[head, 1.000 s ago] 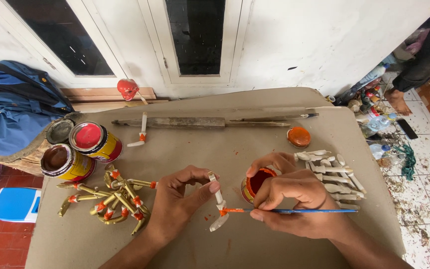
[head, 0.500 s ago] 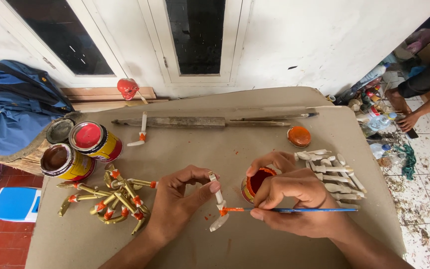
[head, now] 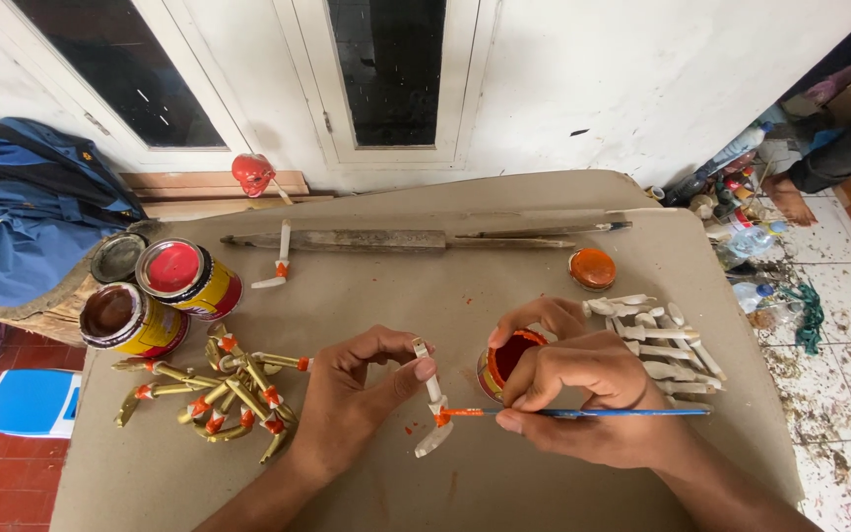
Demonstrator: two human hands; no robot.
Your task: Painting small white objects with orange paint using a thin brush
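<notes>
Paint cans [head: 164, 296] far left on counter [head: 504, 207], gold painted pieces [head: 219, 394] nearby. Left hand [head: 352, 399] pinches small pale wooden piece [head: 432, 399] by top end, over counter center; looks light, stiff, thin, prob fragile w/ wet paint. Right hand [head: 583, 394] grips blue brush [head: 583, 414], tip touching piece

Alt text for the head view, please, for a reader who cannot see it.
The left hand pinches a small pale carved piece upright while the right hand touches a blue-handled brush to its orange band, beside an open orange paint tin on a brown-covered table.
</notes>
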